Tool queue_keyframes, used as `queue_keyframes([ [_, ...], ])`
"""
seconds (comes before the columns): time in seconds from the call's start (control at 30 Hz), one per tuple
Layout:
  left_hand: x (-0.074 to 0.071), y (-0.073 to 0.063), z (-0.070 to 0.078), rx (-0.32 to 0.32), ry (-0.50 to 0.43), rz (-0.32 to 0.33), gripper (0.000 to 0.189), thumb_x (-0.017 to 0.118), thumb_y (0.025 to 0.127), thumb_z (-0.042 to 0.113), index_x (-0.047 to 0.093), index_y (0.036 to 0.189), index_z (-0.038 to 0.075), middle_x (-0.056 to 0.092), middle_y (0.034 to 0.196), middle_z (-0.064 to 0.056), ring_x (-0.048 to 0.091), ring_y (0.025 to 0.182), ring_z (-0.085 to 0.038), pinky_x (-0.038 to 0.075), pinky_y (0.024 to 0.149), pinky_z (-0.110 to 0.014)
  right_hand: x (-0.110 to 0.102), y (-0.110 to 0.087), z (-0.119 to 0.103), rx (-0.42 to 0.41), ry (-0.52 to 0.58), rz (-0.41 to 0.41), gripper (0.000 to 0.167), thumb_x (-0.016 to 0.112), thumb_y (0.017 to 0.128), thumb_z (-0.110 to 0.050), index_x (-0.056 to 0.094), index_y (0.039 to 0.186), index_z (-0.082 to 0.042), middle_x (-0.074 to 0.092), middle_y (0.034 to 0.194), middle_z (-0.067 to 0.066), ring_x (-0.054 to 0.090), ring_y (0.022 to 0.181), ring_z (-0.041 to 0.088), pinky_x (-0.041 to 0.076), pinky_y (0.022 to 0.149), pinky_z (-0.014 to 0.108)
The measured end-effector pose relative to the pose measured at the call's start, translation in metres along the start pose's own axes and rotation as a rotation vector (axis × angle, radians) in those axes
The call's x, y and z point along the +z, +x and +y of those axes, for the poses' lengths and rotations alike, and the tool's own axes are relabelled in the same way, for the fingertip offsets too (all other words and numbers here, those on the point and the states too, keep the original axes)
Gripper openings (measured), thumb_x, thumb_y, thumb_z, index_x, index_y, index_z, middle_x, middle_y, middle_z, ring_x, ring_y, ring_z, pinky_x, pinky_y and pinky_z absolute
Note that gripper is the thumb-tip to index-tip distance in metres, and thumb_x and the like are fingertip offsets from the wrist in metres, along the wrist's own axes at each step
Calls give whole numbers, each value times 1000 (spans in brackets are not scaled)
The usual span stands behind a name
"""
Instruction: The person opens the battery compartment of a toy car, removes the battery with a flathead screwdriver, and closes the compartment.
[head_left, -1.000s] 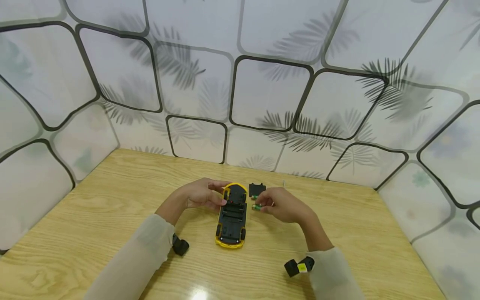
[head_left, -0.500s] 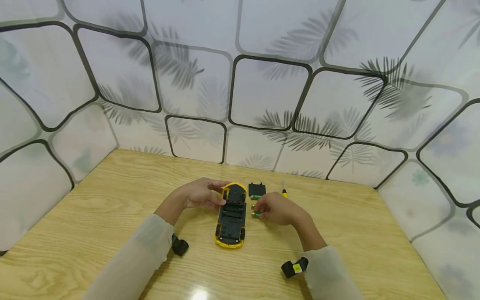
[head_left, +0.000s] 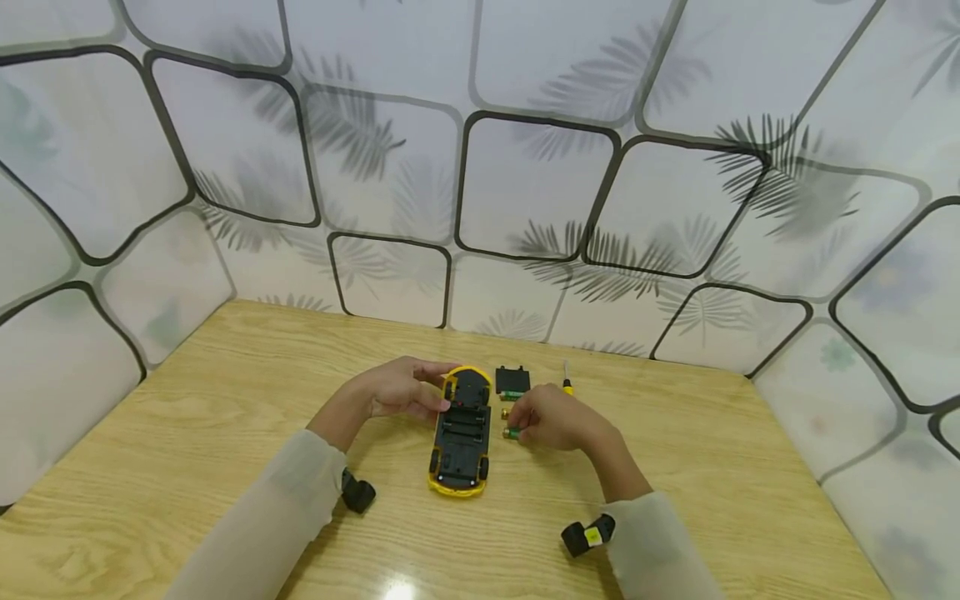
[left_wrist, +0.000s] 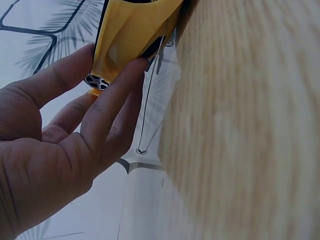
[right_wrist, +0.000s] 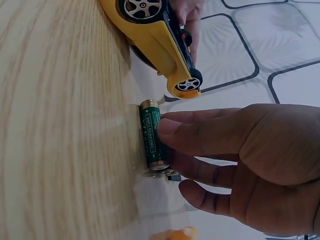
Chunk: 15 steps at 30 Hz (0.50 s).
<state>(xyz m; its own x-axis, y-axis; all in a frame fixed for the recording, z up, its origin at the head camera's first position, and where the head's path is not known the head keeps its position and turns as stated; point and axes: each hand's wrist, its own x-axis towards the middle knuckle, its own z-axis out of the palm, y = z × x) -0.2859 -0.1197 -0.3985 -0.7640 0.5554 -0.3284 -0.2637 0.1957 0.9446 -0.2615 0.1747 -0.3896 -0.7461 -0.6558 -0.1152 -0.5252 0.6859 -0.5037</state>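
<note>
A yellow toy car (head_left: 460, 450) lies upside down on the table, its black underside and uncovered battery compartment facing up. My left hand (head_left: 401, 390) holds its left side, thumb on the edge; in the left wrist view the fingertips touch the yellow body (left_wrist: 127, 37). Right of the car, my right hand (head_left: 558, 417) pinches a green battery (head_left: 512, 434) down at the table. The right wrist view shows the thumb against this battery (right_wrist: 151, 135). A second battery (head_left: 506, 413) is mostly hidden by the fingers. Farther back lies a third green battery (head_left: 513, 396).
A black battery cover (head_left: 513, 379) lies behind the third battery. To its right is a screwdriver (head_left: 567, 387) with a yellow and black handle, partly behind my right hand. A patterned wall (head_left: 517, 292) borders the wooden table (head_left: 262, 375) at the back.
My right hand has moved slightly toward me, and the nearest battery has shifted the same way. The screwdriver and third battery now show more. My left hand and the car stay put.
</note>
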Motion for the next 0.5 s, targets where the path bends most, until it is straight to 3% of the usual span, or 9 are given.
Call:
queue_keyframes([
  [0.23,-2,0,-3,-7,1,10,76,69,95,-5,38,160,17,23,163,-27,67,113,-30,58,93,-44,-5,-1,0,-3,53,21,16,73,94,-4,79,109,-5,76,103,4,70,88,14,59,75,30],
  [0.5,-3,1,-3,3,-18,-1,74,69,95,-5,40,159,17,26,161,-27,67,114,-30,58,93,-44,-16,-3,9,50,11,127,19,67,100,-9,75,116,-4,74,104,2,69,94,18,59,82,39],
])
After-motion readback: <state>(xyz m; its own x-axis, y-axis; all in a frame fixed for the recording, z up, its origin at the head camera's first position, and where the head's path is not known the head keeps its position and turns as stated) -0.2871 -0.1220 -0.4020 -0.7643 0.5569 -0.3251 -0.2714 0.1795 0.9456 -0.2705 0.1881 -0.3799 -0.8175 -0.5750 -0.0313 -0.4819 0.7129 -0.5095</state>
